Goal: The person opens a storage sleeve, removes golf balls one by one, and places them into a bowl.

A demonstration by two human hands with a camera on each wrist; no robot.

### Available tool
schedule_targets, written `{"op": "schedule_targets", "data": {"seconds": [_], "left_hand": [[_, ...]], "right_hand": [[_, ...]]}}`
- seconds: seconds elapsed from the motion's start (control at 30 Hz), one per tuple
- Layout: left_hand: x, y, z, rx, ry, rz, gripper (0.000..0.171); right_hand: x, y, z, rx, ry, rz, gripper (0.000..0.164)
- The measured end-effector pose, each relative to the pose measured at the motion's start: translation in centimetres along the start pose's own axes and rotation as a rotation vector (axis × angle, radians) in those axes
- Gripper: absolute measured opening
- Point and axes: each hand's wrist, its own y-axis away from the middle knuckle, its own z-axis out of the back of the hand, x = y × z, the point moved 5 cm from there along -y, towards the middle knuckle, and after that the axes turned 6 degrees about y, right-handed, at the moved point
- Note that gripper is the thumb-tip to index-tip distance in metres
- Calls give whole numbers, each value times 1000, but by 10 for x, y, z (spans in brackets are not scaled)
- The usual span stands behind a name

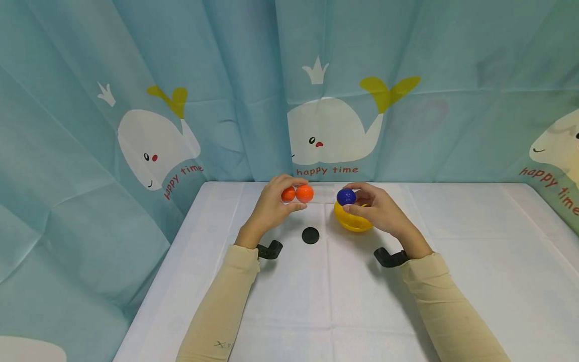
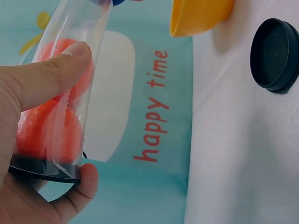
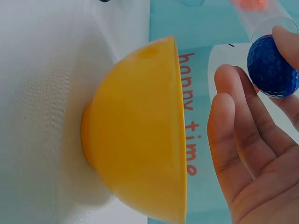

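My left hand point(image 1: 274, 200) grips a clear plastic tube point(image 2: 86, 23) with a black end cap point(image 2: 44, 173). Inside the tube, two orange balls point(image 1: 305, 193) sit side by side at the capped end. The tube's open end points right, toward my right hand point(image 1: 374, 205). Between thumb and finger, that hand pinches a dark blue dimpled golf ball point(image 3: 273, 66), right at the tube's mouth. Below and beside the right hand stands a yellow bowl point(image 3: 140, 126), its inside hidden in the right wrist view.
A round black lid point(image 1: 310, 236) lies on the white-covered table point(image 1: 298, 301), between the forearms and left of the bowl. Behind the table hangs a light blue curtain point(image 1: 253, 65) printed with whales. Each wrist wears a black camera mount point(image 1: 270, 250).
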Motion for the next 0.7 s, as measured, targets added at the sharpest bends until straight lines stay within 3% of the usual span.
{"op": "schedule_targets", "data": {"seconds": [0.7], "left_hand": [[-1, 0, 0, 15, -8, 4, 52]], "right_hand": [[-12, 3, 23, -87, 90, -24, 46]]}}
